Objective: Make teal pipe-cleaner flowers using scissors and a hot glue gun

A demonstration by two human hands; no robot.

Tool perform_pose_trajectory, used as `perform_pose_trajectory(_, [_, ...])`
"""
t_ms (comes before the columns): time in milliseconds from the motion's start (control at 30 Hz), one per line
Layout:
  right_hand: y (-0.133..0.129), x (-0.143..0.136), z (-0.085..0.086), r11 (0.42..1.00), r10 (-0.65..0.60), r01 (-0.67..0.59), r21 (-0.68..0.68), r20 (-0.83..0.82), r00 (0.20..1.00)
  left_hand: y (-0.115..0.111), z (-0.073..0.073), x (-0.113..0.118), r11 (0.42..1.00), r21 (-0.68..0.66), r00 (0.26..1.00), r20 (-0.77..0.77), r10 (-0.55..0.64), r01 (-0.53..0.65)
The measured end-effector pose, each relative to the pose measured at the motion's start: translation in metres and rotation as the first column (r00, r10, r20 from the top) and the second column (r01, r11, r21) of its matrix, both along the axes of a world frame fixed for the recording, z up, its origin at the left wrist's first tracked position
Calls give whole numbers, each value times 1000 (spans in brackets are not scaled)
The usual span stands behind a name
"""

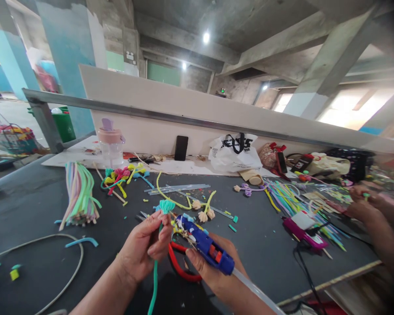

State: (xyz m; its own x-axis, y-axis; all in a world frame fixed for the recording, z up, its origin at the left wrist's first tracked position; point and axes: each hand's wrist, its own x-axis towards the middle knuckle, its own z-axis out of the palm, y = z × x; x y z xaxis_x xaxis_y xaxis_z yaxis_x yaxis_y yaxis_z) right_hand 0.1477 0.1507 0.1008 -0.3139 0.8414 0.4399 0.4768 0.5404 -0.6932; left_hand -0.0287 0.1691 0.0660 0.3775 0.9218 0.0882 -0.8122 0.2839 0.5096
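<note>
In the head view, the left hand (136, 249), at the lower middle of the frame, has its fingers pinched closed around the base of a mint-green fuzzy flower head (167, 206), whose thin green stem (155, 280) hangs toward the bottom edge. The right hand (218, 280), to the right of it, has its fingers wrapped around a dark-blue plastic glue gun (205, 245) with a long translucent glue stick (256, 288) behind; the fingers under the gun are hidden. The nozzle points to the underside of the flower head, very near, but whether they touch I cannot tell. In my judgement, it is good to hold the flower steady, keep the fingertips away from the hot nozzle, and press out only little glue. The scissors with red handles (180, 267) lie below on the dark tabletop (265, 262), so the wrists should stay clear of them.
</note>
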Motion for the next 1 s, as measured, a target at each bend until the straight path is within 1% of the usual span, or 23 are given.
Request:
perform_pose_trajectory(100, [0,0,-2,999,-45,46,23,-19,999,1,3,1,998,1,997,-54,58,-58])
perform_pose_trajectory(167, [-1,1,-2,997,-80,80,17,-16,997,1,5,2,988,3,980,-130,152,-153])
perform_pose_trajectory(267, [-2,3,0,994,-113,113,14,2,994,0,7,5,952,0,918,-264,295,-306])
perform_pose_trajectory(333, [-2,4,1,995,-94,94,24,14,995,-1,7,8,933,-6,885,-319,339,-359])
perform_pose_trajectory(400, [-2,4,1,997,-72,71,25,29,997,-1,7,10,926,-13,869,-350,350,-378])
perform_pose_trajectory(500, [-1,3,-2,995,-101,100,28,39,994,-1,8,13,915,-10,845,-388,368,-403])
perform_pose_trajectory(633, [0,2,-7,989,-143,141,46,31,989,-1,10,14,909,54,811,-432,394,-413])
perform_pose_trajectory(733, [1,1,-9,990,-139,139,19,21,990,-2,9,16,904,86,793,-451,409,-418])
perform_pose_trajectory(867, [2,-1,-9,989,-149,149,6,19,989,-3,8,16,902,50,797,-450,403,-428])
perform_pose_trajectory(1000, [1,1,-11,991,-130,130,11,45,990,-4,9,15,901,19,801,-450,394,-433])
